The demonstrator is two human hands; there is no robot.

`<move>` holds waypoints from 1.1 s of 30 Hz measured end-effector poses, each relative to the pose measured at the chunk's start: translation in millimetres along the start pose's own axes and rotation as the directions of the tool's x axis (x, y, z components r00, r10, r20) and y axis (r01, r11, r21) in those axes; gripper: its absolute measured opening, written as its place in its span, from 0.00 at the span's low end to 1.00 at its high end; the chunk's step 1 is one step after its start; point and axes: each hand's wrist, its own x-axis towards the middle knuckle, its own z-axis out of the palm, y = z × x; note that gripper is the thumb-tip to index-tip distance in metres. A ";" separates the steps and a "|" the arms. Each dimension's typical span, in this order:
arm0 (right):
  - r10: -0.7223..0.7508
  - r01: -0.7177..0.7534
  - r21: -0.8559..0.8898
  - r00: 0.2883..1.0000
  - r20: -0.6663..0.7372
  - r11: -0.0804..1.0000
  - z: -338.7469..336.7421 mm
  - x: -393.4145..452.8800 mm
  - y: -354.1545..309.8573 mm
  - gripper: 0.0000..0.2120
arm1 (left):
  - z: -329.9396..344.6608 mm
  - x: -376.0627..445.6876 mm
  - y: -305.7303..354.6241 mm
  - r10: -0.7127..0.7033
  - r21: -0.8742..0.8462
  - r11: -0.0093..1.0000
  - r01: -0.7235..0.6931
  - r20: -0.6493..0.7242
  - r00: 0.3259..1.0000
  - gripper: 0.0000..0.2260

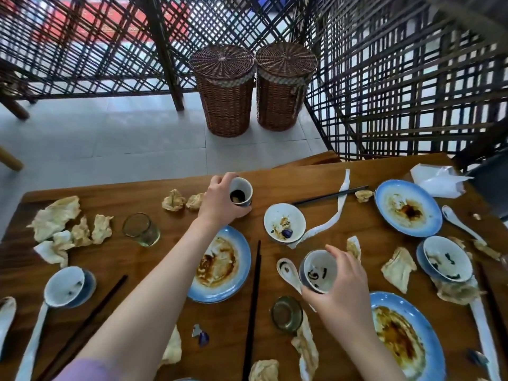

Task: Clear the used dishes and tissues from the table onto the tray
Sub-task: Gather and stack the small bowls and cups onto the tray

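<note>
Wooden table [357,215] under dishes [408,207], tissues [56,215]

1. Soft, even daylight fills the frame, coming through the dark criss-cross lattice screens [384,78] along the top.
2. The pale grey tiled floor [123,127] at upper left is bright, close to washed out.
3. Shadows on the brown wooden bench [371,215] are faint and short; its surface shows a mild sheen, no hard glare.
4. Wide-angle distortion bends the lattice bars and the bench edges towards the corners.
5. The centre is fairly sharp; the lower corners and the lilac sleeve [82,369] at lower left are soft.
</note>
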 end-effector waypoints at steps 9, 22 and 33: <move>-0.005 0.005 0.010 1.000 -0.005 1.000 0.6 5.4 0.1 0.39 | 8.2 -5.8 -2.0 -0.005 -0.024 1.000 0.005 0.007 1.000 0.40; -0.110 0.112 0.029 0.992 -0.062 0.993 -13.3 -0.1 -14.4 0.38 | -34.8 -61.5 18.0 0.026 -0.057 0.998 -0.031 -0.087 0.996 0.37; -0.353 0.350 0.085 0.935 0.030 0.933 -5.6 -53.7 -64.7 0.37 | -107.3 -210.9 -4.2 -0.110 0.000 0.994 0.113 -0.240 0.965 0.36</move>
